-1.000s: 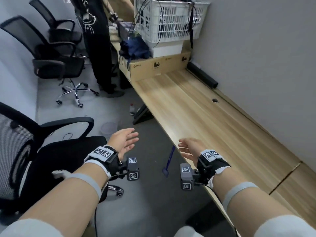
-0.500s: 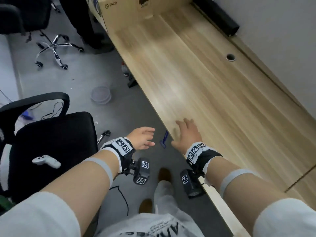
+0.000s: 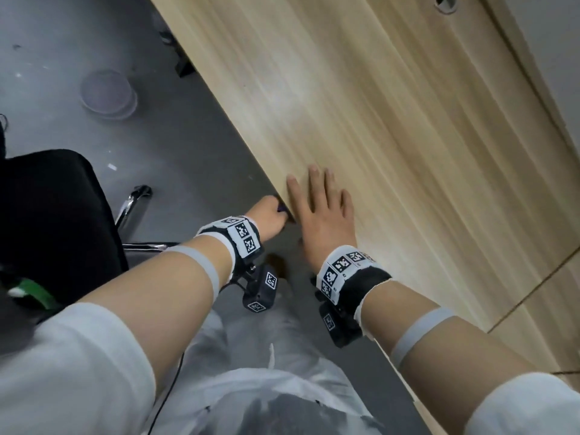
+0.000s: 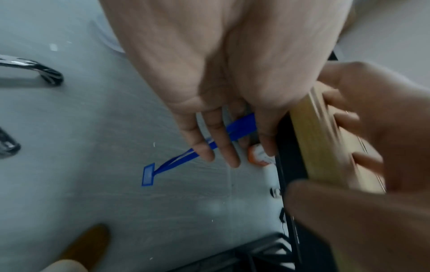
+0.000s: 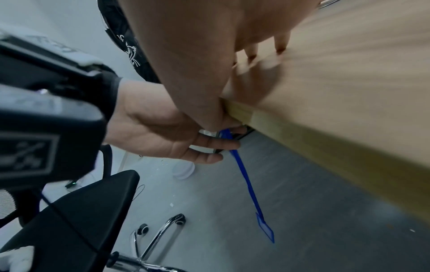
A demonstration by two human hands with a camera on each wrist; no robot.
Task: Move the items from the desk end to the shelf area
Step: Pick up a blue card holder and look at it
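Head view: right hand (image 3: 323, 211) lay flat, fingers straight, on the wooden desk (image 3: 392, 127) at its front edge. Left hand (image 3: 266, 219) sat just below that edge, fingers hidden; a sliver of blue showed at its knuckles. Black office chair (image 3: 53, 221) stood to the left, a round clear lid (image 3: 108, 95) lay on the grey floor.

Left wrist view: left-hand fingers (image 4: 221, 145) hung extended over the blue lanyard (image 4: 193, 156), its badge holder (image 4: 148, 174) dangling above the floor. Whether they pinched the strap, I could not tell.

Right wrist view: the lanyard hung from the left hand (image 5: 177, 139) at the desk edge; the actual hold was hidden.
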